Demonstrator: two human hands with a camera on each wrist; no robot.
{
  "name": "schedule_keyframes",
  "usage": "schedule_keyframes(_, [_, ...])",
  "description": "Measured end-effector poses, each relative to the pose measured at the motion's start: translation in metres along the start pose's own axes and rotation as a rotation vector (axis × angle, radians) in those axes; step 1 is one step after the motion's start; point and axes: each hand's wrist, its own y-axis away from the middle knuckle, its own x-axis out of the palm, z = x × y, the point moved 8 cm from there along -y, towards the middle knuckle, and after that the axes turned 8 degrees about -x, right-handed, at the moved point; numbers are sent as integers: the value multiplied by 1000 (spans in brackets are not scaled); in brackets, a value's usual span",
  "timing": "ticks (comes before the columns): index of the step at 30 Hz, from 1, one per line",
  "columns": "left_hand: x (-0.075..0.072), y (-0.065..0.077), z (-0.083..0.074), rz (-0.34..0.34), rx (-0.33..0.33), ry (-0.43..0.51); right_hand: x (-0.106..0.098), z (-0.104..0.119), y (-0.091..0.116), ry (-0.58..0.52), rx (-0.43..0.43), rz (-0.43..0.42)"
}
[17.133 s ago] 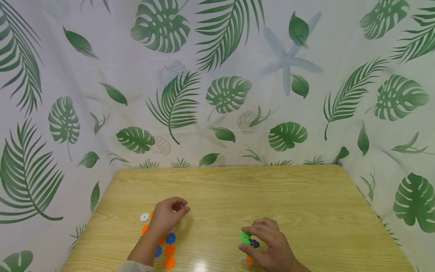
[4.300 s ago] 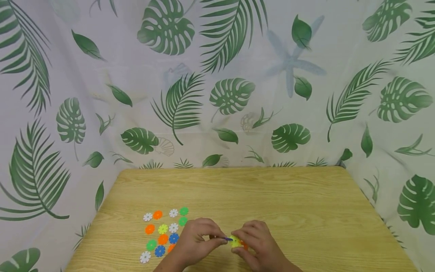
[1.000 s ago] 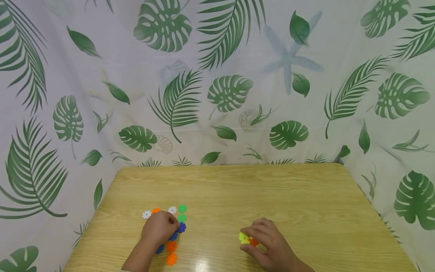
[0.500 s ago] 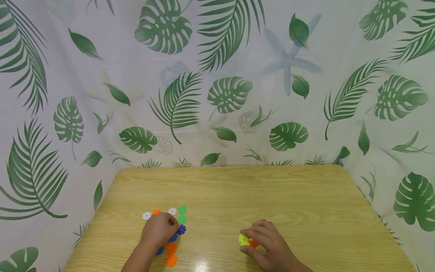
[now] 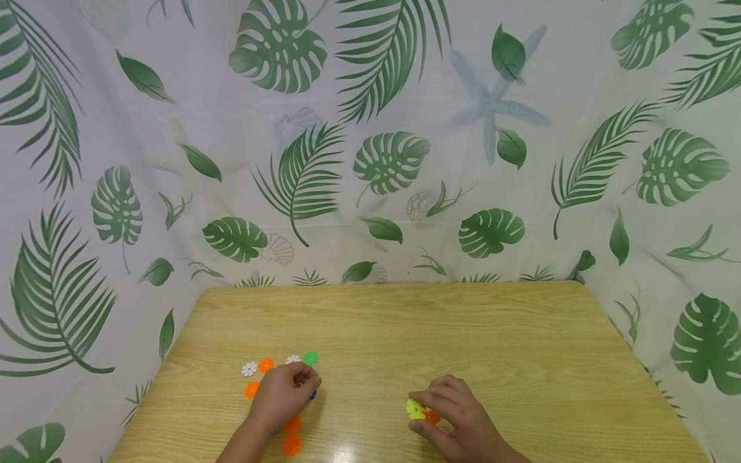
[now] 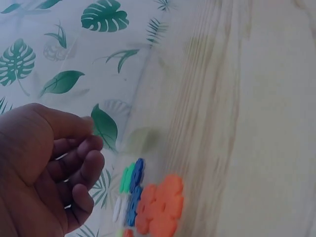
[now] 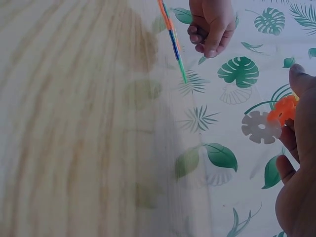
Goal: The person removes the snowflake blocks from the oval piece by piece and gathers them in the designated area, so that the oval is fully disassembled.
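My left hand (image 5: 286,395) hovers over the rows of notched plastic discs, its fingers loosely curled, holding nothing. Just under its fingertips lies a dark blue disc (image 6: 138,173), mostly covered in the head view. Beside it in the left wrist view are green, blue, white and orange discs. My right hand (image 5: 457,418) pinches a small joined cluster between thumb and fingers. A yellow disc (image 5: 415,409) faces left in that cluster, and an orange disc (image 7: 283,109) and a greyish-white disc (image 7: 261,127) are slotted in with it.
Around my left hand lie white (image 5: 249,368), green (image 5: 311,357) and orange (image 5: 292,445) discs; others are hidden beneath the hand. The wooden table (image 5: 370,334) meets a leaf-printed cloth (image 5: 370,193) at the back and sides.
Earlier, my left hand pulled a blue disc at the yellow one, then brought it left to the rows. Now it has let go and risen slightly. Green and dark blue pieces have left the right-hand cluster.
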Motion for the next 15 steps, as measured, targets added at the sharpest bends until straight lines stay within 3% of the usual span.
schedule_keyframes(7, [8, 9, -22, 49, 92, 164, 1, -1, 0, 10, -8, -10])
schedule_keyframes(15, [19, 20, -51, 109, 232, 228, 2, -2, 0, -22, 26, -11])
